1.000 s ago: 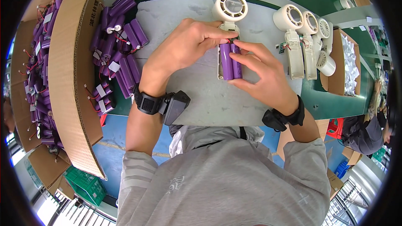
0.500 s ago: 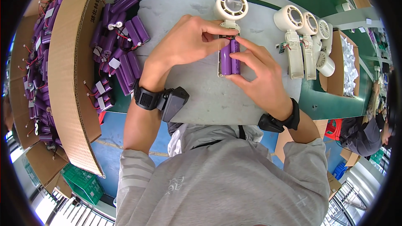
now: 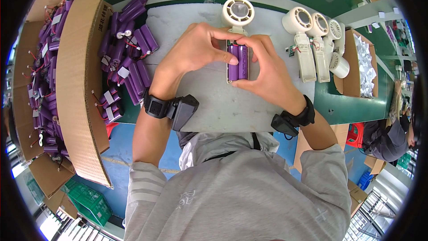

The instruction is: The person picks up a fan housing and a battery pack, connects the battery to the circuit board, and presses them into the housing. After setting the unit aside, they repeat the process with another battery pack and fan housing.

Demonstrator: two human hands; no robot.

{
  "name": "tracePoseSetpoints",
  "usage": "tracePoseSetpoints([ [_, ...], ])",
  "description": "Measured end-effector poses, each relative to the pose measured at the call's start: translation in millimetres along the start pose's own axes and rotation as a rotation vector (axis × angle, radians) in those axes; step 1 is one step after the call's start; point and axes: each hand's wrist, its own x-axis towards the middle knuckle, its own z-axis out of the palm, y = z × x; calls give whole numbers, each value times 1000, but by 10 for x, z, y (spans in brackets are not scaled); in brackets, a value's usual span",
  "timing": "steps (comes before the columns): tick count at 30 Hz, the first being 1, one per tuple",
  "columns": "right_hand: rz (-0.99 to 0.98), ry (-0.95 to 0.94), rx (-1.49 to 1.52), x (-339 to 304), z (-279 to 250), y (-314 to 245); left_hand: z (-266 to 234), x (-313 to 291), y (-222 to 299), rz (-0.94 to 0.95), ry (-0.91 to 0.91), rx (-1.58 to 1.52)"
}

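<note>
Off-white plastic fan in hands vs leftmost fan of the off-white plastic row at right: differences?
Worked fan holds two purple cylindrical batteries; row fan shows none.
Left hand and right hand touch worked fan; neither touches row fan.
Worked fan lies apart; row fan lies beside other fans.
Both: off-white, round ringed head, long handle.

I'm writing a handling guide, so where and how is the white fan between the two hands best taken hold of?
The white fan is probably best pinched across its round head, coming from the far side: the head juts out beyond both the left hand and the right hand, while two purple cells lie exposed nearer the person, where a grip could press on them.
</note>
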Motion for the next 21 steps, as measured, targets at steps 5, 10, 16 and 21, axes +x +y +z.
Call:
tracePoseSetpoints([
  [5,-50,-13,-50,-30,-7,40,11,-11,-11,50,-8,-77],
  [10,-82,-66,-139,-27,-17,29,-43,-8,22,-28,-27,-6],
  [16,-223,-38,-420,-47,-15,-84,-33,-8,25,-1,-20,-33],
  [21,-231,-23,-475,84,0,-64,53,26,-13,180,205,33],
])
